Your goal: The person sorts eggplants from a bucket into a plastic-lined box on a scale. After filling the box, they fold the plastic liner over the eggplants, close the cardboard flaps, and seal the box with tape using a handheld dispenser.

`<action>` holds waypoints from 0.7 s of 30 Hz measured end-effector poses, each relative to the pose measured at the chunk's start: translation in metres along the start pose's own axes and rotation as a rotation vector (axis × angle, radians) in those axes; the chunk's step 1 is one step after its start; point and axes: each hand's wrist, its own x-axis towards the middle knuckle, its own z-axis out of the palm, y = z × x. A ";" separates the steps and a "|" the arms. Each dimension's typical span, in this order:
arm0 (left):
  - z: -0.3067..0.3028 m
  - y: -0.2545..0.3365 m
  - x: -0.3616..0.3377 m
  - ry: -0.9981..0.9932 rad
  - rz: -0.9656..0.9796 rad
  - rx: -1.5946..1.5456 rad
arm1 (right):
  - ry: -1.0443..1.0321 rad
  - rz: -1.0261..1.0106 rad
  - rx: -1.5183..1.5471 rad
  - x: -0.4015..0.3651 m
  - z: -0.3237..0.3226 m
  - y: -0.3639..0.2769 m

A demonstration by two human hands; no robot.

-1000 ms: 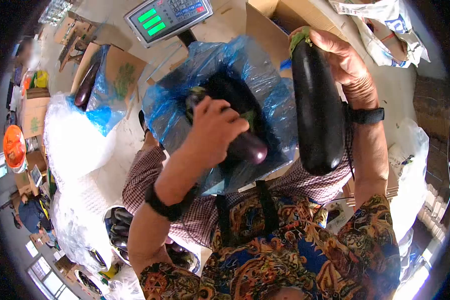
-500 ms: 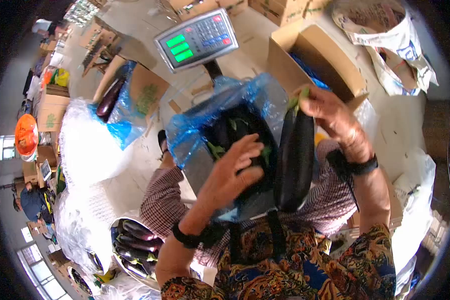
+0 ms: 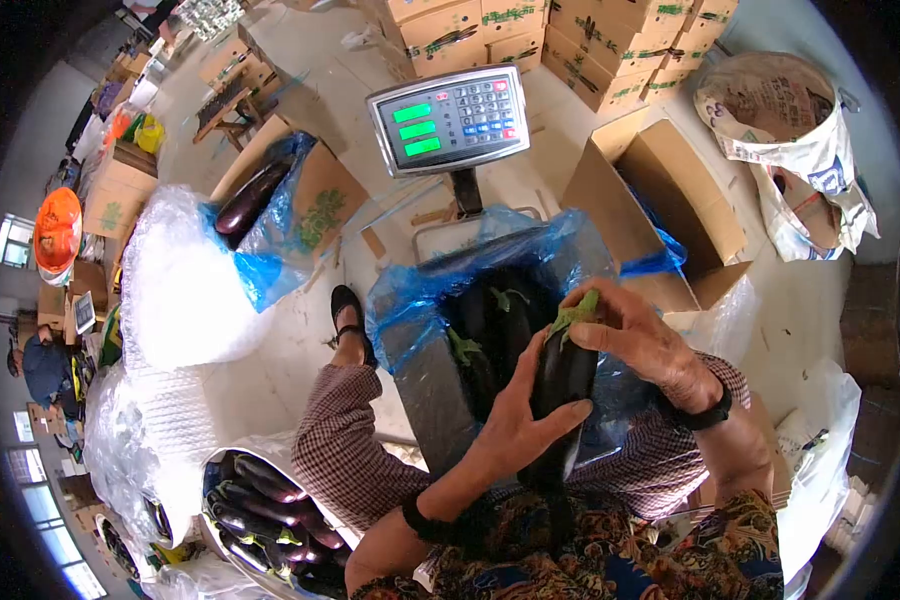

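Between my two hands is a dark purple eggplant (image 3: 562,385), its green stem end pointing away from me. My left hand (image 3: 515,425) wraps round its body, the thumb lying across the top. At the stem end, my right hand (image 3: 642,345) grips the green cap with thumb and fingers. Below and beyond it sits a container lined with blue plastic film (image 3: 400,325), with several eggplants (image 3: 485,330) inside. A scale with a lit green display (image 3: 450,120) stands just behind the container.
An open carton (image 3: 685,200) stands at the right, near a white woven sack (image 3: 785,130). To the left are a carton holding an eggplant (image 3: 255,200) and white bubble wrap (image 3: 185,290). A tub of eggplants (image 3: 260,510) is at lower left. Stacked cartons (image 3: 620,50) stand behind.
The eggplant in my right hand has moved left, over the lined container. My left hand has come from above the container's eggplants to close round its body. The camera view has shifted.
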 end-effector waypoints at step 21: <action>-0.041 0.027 -0.037 0.095 0.051 0.342 | -0.135 0.029 0.141 0.011 0.005 0.008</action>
